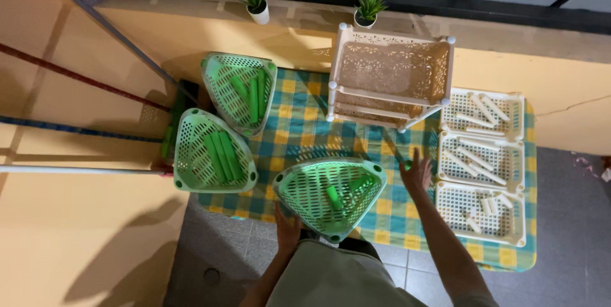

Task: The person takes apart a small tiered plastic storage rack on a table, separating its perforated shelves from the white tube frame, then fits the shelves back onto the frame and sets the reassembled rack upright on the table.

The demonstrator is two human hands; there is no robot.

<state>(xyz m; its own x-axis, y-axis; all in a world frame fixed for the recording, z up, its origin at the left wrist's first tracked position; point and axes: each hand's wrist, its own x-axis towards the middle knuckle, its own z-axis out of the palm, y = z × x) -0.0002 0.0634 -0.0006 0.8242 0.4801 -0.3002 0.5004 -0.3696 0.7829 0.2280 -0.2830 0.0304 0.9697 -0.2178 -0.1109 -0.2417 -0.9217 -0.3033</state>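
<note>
My left hand [287, 229] grips the near left edge of a green triangular mesh tray [304, 195] at the table's front. Two short green tubes [333, 196] lie inside that tray. My right hand [417, 173] is stretched out over the checked tablecloth [299, 132], fingers spread, between the green tray and a row of white trays. A small green piece [406, 165] shows beside its thumb; whether the hand touches it is unclear.
Two more green triangular trays [191, 154] [223, 81] with long green tubes sit at the left. A cream tiered shelf rack [389, 71] stands at the back. Three white rectangular trays [484, 160] hold white tubes at the right. Two potted plants [256, 2] stand on the wall ledge.
</note>
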